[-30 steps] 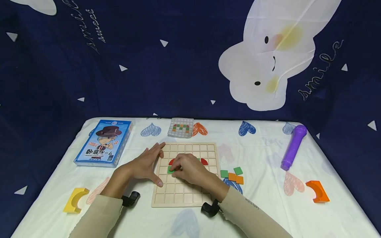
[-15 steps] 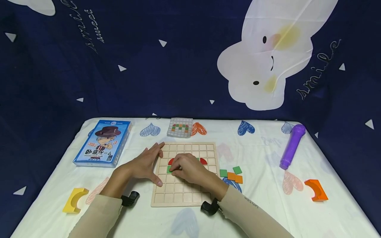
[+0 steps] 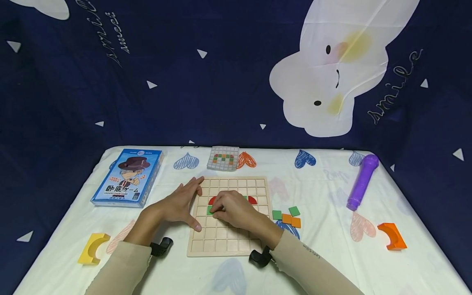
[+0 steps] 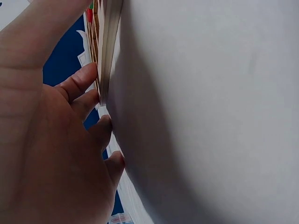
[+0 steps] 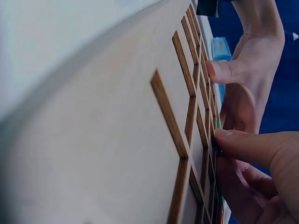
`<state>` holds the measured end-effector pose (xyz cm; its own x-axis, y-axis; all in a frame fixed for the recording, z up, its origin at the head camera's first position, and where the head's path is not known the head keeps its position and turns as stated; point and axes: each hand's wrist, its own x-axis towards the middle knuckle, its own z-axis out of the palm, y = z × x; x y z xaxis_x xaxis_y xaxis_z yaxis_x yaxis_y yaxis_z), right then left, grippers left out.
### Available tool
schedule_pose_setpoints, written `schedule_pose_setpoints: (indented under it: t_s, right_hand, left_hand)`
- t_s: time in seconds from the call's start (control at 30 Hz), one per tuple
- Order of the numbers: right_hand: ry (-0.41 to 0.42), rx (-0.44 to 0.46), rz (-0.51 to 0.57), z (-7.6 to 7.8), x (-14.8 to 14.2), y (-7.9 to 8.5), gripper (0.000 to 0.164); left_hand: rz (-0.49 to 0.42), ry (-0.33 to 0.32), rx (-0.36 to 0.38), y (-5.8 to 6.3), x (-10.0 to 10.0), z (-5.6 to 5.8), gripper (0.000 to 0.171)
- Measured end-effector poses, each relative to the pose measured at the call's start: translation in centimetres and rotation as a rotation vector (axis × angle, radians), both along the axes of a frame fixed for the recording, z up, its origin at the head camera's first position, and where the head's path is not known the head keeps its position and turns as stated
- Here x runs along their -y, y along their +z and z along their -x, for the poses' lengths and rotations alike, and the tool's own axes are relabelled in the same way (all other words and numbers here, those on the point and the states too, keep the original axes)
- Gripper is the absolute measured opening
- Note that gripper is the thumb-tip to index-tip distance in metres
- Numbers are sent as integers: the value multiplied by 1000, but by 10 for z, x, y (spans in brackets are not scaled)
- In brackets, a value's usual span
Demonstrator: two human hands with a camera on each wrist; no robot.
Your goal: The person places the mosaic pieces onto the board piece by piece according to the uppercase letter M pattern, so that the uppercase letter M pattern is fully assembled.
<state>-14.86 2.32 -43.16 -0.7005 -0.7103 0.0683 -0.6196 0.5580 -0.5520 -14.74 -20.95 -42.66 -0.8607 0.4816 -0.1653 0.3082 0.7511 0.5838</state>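
A pale wooden grid board (image 3: 221,246) lies flat on the table in the head view. My left hand (image 3: 177,205) spans its left side, fingertips by the far corner and thumb on the near part. Over the middle rows, my right hand (image 3: 234,209) curls its fingers, thumb and fingertips pinching at a green square tile (image 3: 209,210) in a left cell. Just beyond sits a red quarter-round piece (image 3: 212,200); another red piece (image 3: 252,200) lies farther right, beside a sliver of green. My right hand hides the cells between them. In the right wrist view its thumb (image 5: 226,134) meets the grid.
Loose green tiles (image 3: 293,211) and orange tiles (image 3: 296,222) lie right of the board. A small pattern card (image 3: 223,158) rests behind it. Around them are a blue game box (image 3: 129,178), yellow arch block (image 3: 93,248), orange arch block (image 3: 393,236) and purple tube (image 3: 363,182).
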Motion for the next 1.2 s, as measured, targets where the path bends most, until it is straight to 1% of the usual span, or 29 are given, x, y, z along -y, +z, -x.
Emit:
schedule_pose_setpoints:
  t_s: [0.17,0.43,0.57,0.67,0.77,0.93,1.2]
  right_hand:
    - [3,10,7,0,-1,0,9]
    - [-1,65,80,1,-5,3,8]
    - [18,75,127,3,-13,8,15]
    - [32,98,142,4,-21,13,20]
    - [40,117,138,5,-32,18,22]
    - [45,138,142,8,-52,22,26]
    - [16,158,146,7,-89,31,33]
  left_hand:
    - [5,0,-4,0,0,0,92]
    - [13,-5,-5,-1,1,1,93]
    - [18,-5,6,-1,0,1,92]
    - [20,2,20,0,0,1,93]
    - [19,3,16,1,-1,0,93]
    - [16,18,22,2,-1,-1,92]
    - [13,23,18,1,-1,0,92]
